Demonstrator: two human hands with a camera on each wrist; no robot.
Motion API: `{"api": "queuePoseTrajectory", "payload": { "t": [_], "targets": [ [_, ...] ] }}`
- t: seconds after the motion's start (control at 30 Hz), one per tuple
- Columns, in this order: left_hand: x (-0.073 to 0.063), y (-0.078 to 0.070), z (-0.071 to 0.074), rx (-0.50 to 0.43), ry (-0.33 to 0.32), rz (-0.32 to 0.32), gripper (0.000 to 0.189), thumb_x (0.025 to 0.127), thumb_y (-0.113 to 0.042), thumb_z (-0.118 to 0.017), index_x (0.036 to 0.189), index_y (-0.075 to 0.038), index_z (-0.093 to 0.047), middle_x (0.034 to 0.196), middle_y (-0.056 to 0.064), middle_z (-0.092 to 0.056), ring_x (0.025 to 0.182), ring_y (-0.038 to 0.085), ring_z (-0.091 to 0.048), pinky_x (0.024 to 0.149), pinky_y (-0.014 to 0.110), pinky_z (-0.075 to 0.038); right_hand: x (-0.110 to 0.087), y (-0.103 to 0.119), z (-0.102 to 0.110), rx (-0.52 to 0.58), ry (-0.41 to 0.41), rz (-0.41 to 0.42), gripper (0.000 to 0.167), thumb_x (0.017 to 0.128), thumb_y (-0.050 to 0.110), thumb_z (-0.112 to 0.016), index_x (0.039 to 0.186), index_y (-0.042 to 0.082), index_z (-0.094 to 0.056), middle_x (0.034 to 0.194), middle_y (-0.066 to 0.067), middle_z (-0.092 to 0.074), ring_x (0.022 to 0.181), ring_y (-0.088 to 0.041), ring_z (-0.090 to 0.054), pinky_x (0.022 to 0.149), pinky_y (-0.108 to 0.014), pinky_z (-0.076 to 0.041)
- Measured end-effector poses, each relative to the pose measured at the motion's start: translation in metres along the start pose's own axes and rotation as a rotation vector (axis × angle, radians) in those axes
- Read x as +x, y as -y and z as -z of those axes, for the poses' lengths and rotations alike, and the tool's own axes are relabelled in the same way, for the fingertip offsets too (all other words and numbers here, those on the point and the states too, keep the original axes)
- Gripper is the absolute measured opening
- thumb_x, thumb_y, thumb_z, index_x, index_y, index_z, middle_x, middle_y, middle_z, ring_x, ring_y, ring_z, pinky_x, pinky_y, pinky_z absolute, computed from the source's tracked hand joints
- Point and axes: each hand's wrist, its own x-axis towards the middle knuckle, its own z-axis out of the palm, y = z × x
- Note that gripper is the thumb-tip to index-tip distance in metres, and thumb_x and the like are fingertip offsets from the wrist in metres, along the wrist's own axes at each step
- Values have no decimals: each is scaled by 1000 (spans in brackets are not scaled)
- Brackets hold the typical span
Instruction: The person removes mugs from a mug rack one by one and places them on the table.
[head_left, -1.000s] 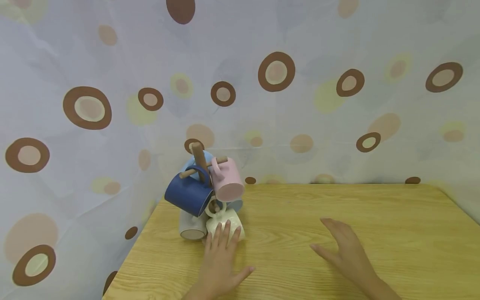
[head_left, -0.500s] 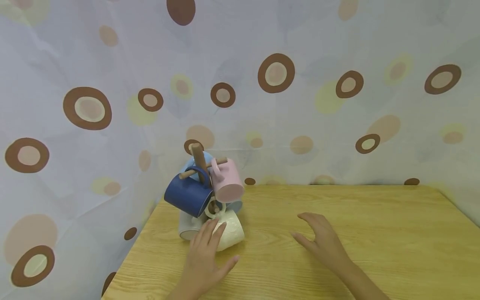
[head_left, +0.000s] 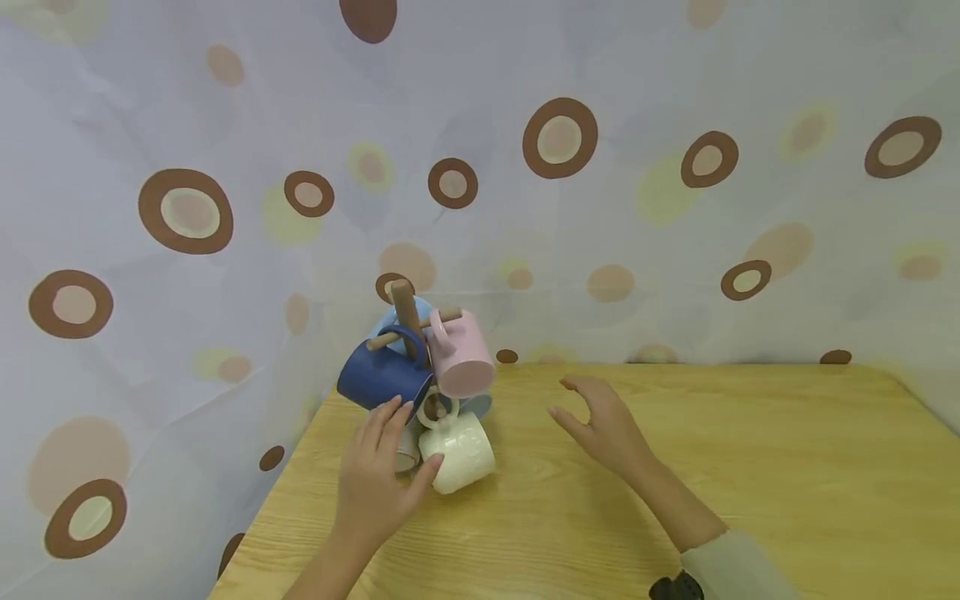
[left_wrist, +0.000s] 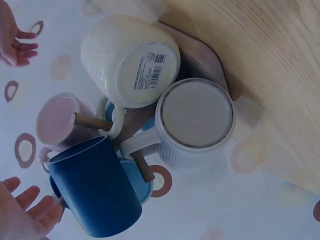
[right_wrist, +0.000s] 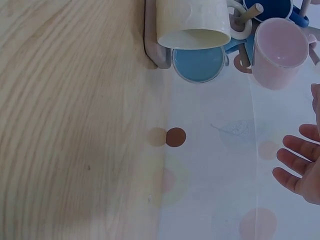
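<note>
A wooden mug tree [head_left: 406, 312] on the left of the table carries several mugs. On its upper pegs hang a dark blue mug [head_left: 381, 375], a pink mug [head_left: 462, 358] and a light blue mug behind. Lower down are a cream mug [head_left: 459, 454], a grey mug [left_wrist: 197, 117] and a blue mug [right_wrist: 199, 64]. My left hand [head_left: 372, 483], fingers loosely bent, is in front of the dark blue mug and close to it; whether it touches is unclear. Partway across to the right, my right hand [head_left: 606, 427] hovers with fingers apart, holding nothing.
The wood-grain table [head_left: 712, 467] extends right from the mug tree. A cloth with printed circles [head_left: 585, 225] hangs behind and along the left side. The tree's base [left_wrist: 202, 60] shows under the mugs in the left wrist view.
My left hand has moved from before the cream mug up and left towards the dark blue mug. My right hand has moved left and farther forward. The mugs hang as before.
</note>
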Motion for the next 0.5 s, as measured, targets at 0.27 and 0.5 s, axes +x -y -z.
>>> {"api": "queuePoseTrajectory", "payload": {
  "t": [0.27, 0.5],
  "targets": [
    [10, 15, 3, 40, -75, 53, 67, 93, -54, -39, 111, 7, -59, 109, 23, -60, 98, 38, -58, 80, 52, -49, 31, 16, -10, -29, -23, 107, 45, 86, 25, -65, 118, -5, -55, 115, -20, -61, 109, -34, -56, 93, -47, -46],
    [19, 27, 5, 60, -143, 72, 64, 93, -52, -41, 110, 7, -59, 102, 22, -62, 91, 37, -59, 74, 50, -50, 50, 31, -11, -85, -33, 203, 45, 84, 23, -68, 117, -5, -56, 112, -19, -62, 106, -33, -57, 91, -45, -47]
  ]
}}
